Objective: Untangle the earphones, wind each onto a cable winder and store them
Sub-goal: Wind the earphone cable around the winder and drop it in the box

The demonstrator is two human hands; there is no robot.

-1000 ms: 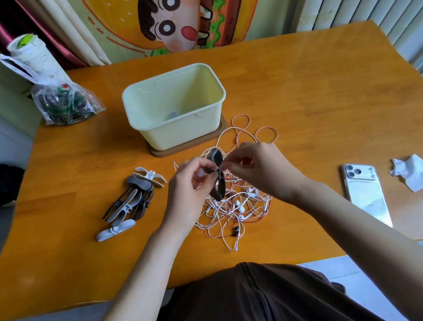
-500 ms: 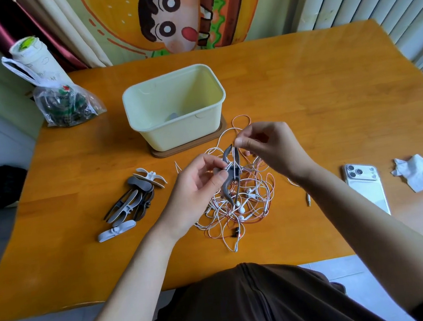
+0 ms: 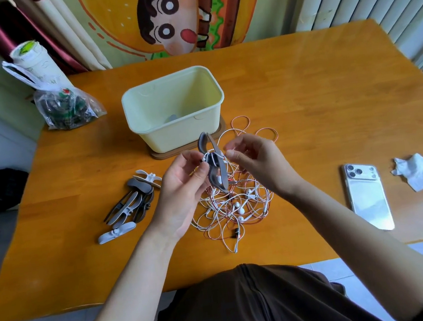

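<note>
Gripped a grey cable winder (image 3: pixel 215 165) in the left hand (image 3: pixel 181 188), with the thumb across its lower half, and held it upright above the tangle of earphones (image 3: pixel 232 205) on the orange wooden surface (image 3: pixel 305 108). Pinched a white cable (image 3: pixel 210 158) between the fingertips of the right hand (image 3: pixel 256 165), just beside the winder, with a few white turns already round its middle.

Against half a second earlier: brought the right hand down and nearer to the winder, from a place higher and more to the right. Raised the winder a little and moved it to the left, so that in the view its top end came in front of the lower wall of the cream box (image 3: pixel 180 134). Left the tangle, the box on its wooden tray (image 3: pixel 223 128), the spare winders (image 3: pixel 135 199) at the left, the phone (image 3: pixel 367 194) and the crumpled tissue (image 3: pixel 417 171) at the right in the same places as before.

Tried to read the small print on the white cup (image 3: pixel 33 62) and the red and green mark on the clear bag (image 3: pixel 68 108) at the far left: too small and blurred to make out.
</note>
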